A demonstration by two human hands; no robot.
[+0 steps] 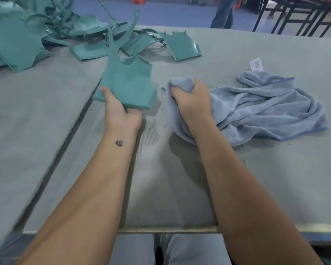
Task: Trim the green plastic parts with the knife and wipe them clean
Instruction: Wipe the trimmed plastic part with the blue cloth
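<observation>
A single wide-angle view from a camera worn on the person's head, looking forward and down over the near edge of a broad grey felt-covered table [237, 188]. It sits close (both bare forearms reach in from the bottom), and straight edges curve toward the frame's corners.

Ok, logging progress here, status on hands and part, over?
Left hand grips green part. Right hand bunches blue towel, beside the part, not touching. No knife seen. Nothing between.

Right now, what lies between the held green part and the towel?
Only bare grey table separates the green part from the blue towel, seen in the head view.
</observation>
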